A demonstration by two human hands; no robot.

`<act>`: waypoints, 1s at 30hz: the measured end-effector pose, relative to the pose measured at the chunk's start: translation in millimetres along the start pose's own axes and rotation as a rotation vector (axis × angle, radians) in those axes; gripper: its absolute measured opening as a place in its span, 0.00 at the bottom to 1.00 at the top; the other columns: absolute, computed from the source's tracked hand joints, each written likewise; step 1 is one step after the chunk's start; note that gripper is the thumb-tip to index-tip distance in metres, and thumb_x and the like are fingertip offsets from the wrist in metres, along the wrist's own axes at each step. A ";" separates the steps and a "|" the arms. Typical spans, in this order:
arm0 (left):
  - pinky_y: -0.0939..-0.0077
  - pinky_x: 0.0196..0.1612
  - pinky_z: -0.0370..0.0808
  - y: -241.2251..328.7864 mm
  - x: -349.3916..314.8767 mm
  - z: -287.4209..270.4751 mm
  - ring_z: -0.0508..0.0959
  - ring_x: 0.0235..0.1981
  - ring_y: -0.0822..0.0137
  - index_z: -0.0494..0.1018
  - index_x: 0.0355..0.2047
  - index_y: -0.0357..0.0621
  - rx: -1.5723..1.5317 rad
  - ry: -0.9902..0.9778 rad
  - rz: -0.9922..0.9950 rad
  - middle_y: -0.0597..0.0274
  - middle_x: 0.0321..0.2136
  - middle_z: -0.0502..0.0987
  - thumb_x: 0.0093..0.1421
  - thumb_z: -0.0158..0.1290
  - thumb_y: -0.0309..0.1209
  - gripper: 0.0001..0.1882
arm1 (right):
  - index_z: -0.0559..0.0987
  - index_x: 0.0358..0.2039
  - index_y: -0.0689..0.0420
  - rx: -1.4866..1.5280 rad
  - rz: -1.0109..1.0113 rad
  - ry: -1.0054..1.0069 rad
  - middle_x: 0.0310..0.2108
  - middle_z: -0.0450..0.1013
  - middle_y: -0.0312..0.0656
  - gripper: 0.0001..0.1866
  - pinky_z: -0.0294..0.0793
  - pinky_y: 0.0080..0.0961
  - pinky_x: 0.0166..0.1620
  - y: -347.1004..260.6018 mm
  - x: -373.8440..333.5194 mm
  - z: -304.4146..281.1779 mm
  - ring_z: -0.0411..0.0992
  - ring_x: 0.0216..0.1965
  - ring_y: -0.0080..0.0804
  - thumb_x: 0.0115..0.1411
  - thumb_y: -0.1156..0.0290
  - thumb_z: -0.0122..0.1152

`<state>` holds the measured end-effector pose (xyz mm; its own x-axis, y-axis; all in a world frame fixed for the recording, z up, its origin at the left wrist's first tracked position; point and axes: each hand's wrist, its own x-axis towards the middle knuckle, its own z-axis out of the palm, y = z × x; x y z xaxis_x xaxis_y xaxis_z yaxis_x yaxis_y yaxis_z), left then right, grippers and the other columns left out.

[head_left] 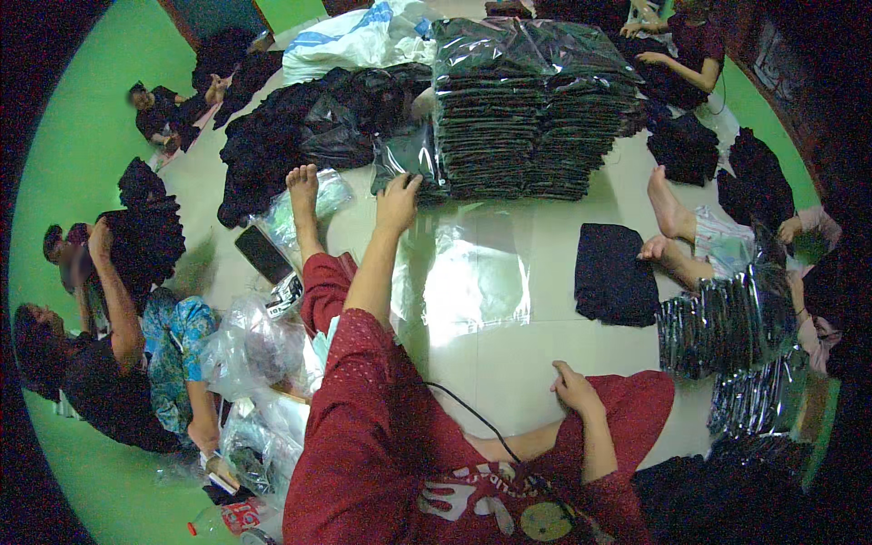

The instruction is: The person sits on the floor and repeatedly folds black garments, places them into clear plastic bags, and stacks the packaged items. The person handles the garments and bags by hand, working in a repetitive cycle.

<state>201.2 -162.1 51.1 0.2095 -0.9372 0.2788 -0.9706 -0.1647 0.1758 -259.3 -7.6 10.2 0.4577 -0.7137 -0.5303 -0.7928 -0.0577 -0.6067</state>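
My left hand [397, 202] reaches far forward, its fingers over the near edge of a dark garment in a clear plastic bag [405, 156]. That bag lies just left of a tall stack of bagged dark garments [531, 127], against its side. Whether the bag rests on the floor is hidden. Close to my right knee hovers my right hand [578, 391], with nothing in it; its index finger is stretched out and the others are loosely bent. A folded black garment [618, 274] lies on the floor beyond that hand.
A dark heap of garments [291, 136] and a white sack [359, 41] lie at the far left. Loose plastic bags [259, 345] and a phone [263, 254] are left of my leg. Bagged garments [727, 322] stand at the right. Several people sit around. A black cable [468, 406] crosses my lap.
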 end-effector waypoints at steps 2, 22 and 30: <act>0.50 0.51 0.60 -1.5 -7.9 26.9 0.61 0.54 0.55 0.64 0.50 0.58 -0.002 0.112 0.006 0.58 0.52 0.62 0.49 0.48 0.27 0.25 | 0.61 0.52 0.54 -0.025 -0.005 0.009 0.29 0.74 0.49 0.23 0.70 0.36 0.39 -0.7 1.1 -0.4 0.72 0.35 0.45 0.53 0.75 0.44; 0.61 0.36 0.70 137.7 -153.5 34.2 0.71 0.37 0.52 0.69 0.31 0.44 -0.285 -0.499 0.370 0.50 0.30 0.70 0.48 0.52 0.38 0.14 | 0.63 0.49 0.55 -0.127 -0.051 0.061 0.32 0.72 0.54 0.21 0.68 0.37 0.40 1.4 4.7 10.3 0.71 0.37 0.49 0.53 0.72 0.45; 0.62 0.37 0.70 135.4 -164.0 42.4 0.72 0.35 0.53 0.70 0.29 0.42 -0.367 -0.419 0.127 0.51 0.30 0.72 0.50 0.50 0.38 0.13 | 0.63 0.50 0.56 -0.165 -0.088 0.109 0.34 0.70 0.59 0.22 0.68 0.42 0.39 12.6 2.0 13.6 0.70 0.36 0.52 0.52 0.71 0.46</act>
<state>30.4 -43.7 -10.8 -0.0435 -0.9969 -0.0660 -0.8644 0.0045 0.5027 -262.9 -0.3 -6.6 0.4891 -0.7715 -0.4069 -0.8109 -0.2304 -0.5379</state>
